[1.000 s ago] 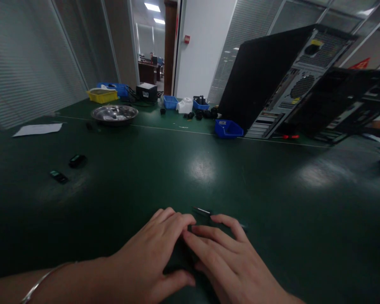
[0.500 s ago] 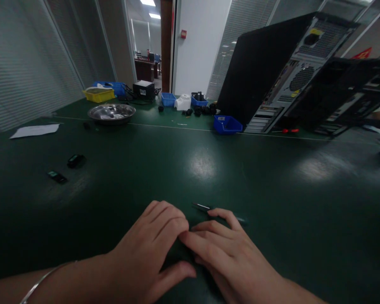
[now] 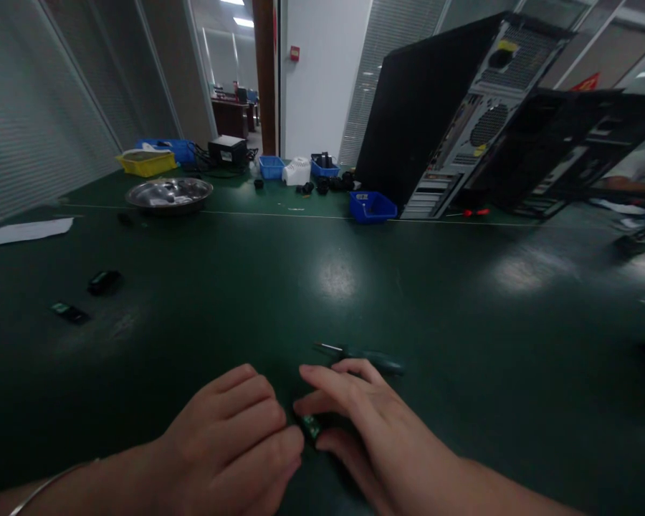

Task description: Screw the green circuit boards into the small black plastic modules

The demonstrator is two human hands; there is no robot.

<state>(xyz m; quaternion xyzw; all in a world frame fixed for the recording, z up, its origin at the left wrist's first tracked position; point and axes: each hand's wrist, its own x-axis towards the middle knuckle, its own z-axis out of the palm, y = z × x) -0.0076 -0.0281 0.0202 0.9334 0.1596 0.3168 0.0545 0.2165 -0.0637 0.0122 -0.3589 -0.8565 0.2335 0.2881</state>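
Two black computer cases (image 3: 451,107) stand tilted at the far side of my green counter (image 3: 322,287), the biggest things before me. Left of them lie a steel dish (image 3: 169,193), a yellow bin (image 3: 146,163), a black box (image 3: 227,150) and a few blue bins (image 3: 373,206), with a sheet of paper (image 3: 26,231) near the left edge. A red-handled screwdriver (image 3: 470,212) rests at the foot of the cases. Two small dark modules (image 3: 104,282) sit well apart from my hands on the left.

Close to me, my left hand (image 3: 231,437) is curled, its fingers (image 3: 258,408) bent inward and pressed together near the tips of the other hand. My right hand (image 3: 365,423) rests on the counter, its fingers (image 3: 327,380) and thumb pinching a small green-marked part (image 3: 312,427), which lies between my two hands; it is too dim to say what it is. Just beyond my right fingers lies a dark-handled screwdriver (image 3: 360,355), flat on the counter.
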